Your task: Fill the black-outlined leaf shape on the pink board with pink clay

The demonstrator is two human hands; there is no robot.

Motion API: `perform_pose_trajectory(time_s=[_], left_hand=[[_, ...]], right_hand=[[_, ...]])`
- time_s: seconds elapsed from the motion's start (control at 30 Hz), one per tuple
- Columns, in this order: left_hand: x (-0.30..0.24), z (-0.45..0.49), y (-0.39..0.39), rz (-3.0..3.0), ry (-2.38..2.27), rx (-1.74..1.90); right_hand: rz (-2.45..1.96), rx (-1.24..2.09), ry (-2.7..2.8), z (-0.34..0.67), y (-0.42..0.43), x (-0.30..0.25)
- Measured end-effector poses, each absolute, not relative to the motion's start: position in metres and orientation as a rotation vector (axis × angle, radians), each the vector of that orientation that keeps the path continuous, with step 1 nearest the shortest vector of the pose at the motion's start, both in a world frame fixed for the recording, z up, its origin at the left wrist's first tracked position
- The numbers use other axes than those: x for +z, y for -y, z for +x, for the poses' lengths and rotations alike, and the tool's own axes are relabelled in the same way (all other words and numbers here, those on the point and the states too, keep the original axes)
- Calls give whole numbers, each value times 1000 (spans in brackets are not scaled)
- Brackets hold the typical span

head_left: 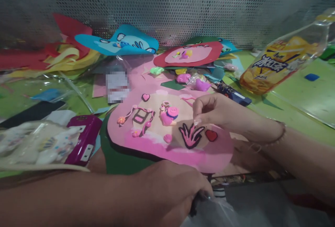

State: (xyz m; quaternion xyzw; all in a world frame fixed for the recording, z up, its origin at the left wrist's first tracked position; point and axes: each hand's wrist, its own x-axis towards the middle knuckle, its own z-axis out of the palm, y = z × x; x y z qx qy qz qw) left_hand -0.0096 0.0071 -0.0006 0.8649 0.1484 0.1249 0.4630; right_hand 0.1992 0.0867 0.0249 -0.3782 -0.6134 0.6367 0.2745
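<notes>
A pink paper cutout bears raised clay-like shapes. Among them are a pink snail, a pink heart, a red heart and a pink branching shape outlined in black. My right hand is pinched closed just over the tip of that branching shape; whatever is between the fingertips is too small to make out. Along the near edge of the cutout, my left hand is closed on a clear plastic bag, with something dark by its fingers.
A drink bottle stands tilted at the right. Behind lie blue and red cutouts and wrapped clay lumps. A purple case and a white pouch lie left. Perforated metal rises behind the green table.
</notes>
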Motion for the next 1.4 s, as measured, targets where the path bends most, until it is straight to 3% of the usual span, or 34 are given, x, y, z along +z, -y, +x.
perform_pose_trajectory(time_s=[0.23, 0.6, 0.97, 1.4], left_hand=[[-2, -11, -5, 2135, -347, 338], [-2, -11, -4, 2167, -340, 346], [-2, -12, -6, 2164, -321, 365], [-3, -15, -3, 2238, -348, 457]], right_hand=[[-1036, 1895, 1549, 194, -82, 27], [-973, 1852, 1481, 200, -88, 18], [-950, 2025, 1438, 198, -82, 24], [-935, 1921, 1492, 201, -90, 18]])
